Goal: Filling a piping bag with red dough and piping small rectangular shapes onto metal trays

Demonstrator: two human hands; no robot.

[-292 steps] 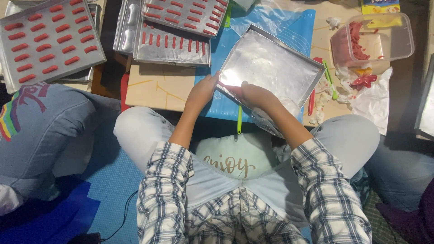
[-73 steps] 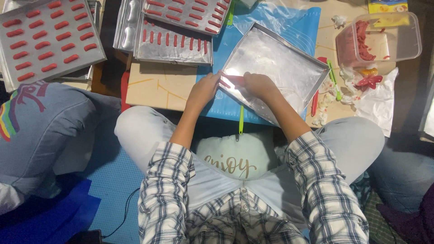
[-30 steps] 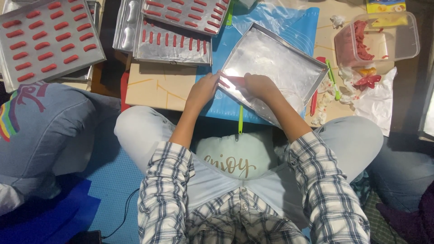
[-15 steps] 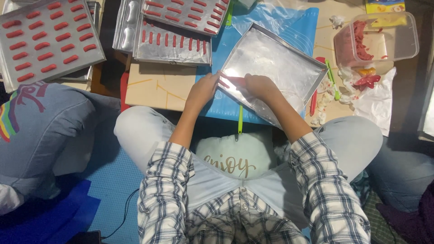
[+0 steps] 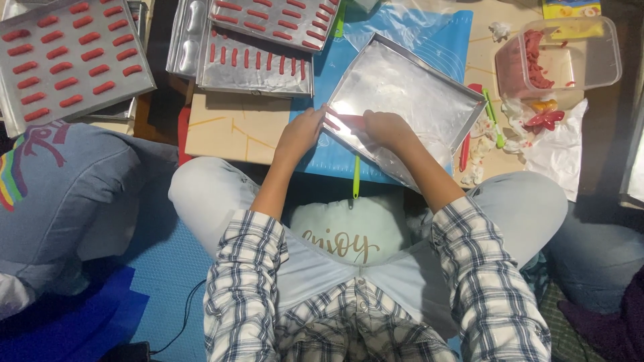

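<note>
1. A red strip lies at the near left corner of the empty metal tray, its long axis running left to right between both hands.
2. The right hand pinches one end; the left hand touches the tray corner, its grip unclear.
3. The plastic tub holds red dough; the far trays carry rows of red strips.

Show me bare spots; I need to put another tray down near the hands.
Most of the empty metal tray beyond the right hand is bare. The wooden board left of the left hand is bare too. It is crowded by the plastic tub, and the filled trays cover the far edge.
</note>
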